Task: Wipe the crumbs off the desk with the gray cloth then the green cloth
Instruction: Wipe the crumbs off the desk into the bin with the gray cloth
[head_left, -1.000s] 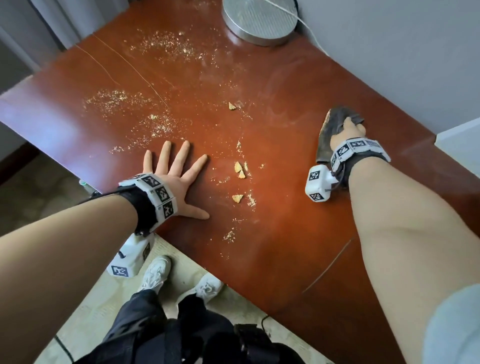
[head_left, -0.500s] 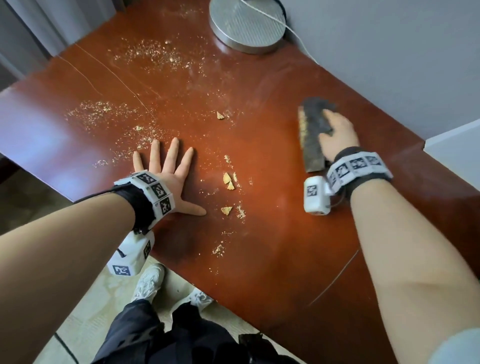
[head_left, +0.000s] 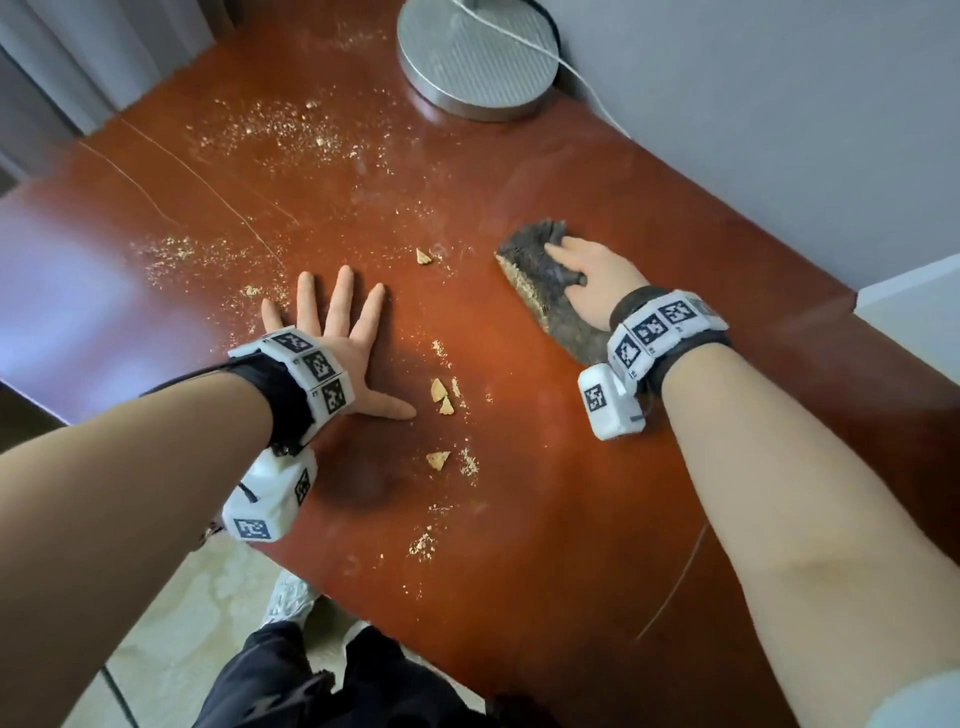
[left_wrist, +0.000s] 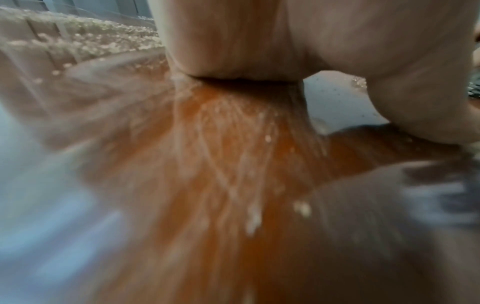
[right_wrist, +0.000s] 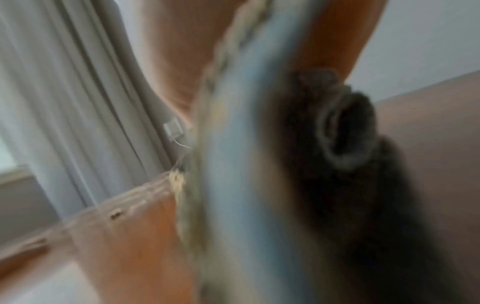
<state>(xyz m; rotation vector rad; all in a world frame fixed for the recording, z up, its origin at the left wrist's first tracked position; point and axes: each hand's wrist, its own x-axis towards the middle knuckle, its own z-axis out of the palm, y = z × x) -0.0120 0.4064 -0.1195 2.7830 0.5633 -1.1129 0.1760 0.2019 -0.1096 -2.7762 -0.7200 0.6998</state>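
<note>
desk: glossy reddish-brown wooden desk (head_left: 519, 493), set against a grey wall.
right hand: right hand (head_left: 597, 275) lies palm down on the dark gray fuzzy cloth (head_left: 545, 291), fingers straight and pressing it flat to the wood; nothing curled round it.
cloth: bunched into a long strip on the desk's right half, running from near the wall back toward the wrist. Pale crumbs packed along its left edge. The right wrist view shows it close up (right_wrist: 337, 164), blurred.
left hand: left hand (head_left: 337, 343) flat on the desk, fingers spread and straight, thumb out to the right, holding nothing. The left wrist view shows the heel of the palm (left_wrist: 259, 41) touching the wood.
crumbs: pale biscuit crumbs (head_left: 439, 395), several larger triangular bits just right of the left thumb, between the two hands. One more chip lies above the fingertips. Fine dust is scattered across the far left and the back of the desk, with small piles toward the near edge.
lamp base: round brushed-metal disc (head_left: 478, 57) at the back of the desk with a white cord (head_left: 592, 98) trailing off along the wall.
green cloth: can't see it in any view.
wrists: white marker-tagged bands (head_left: 660, 332) on both.
</note>
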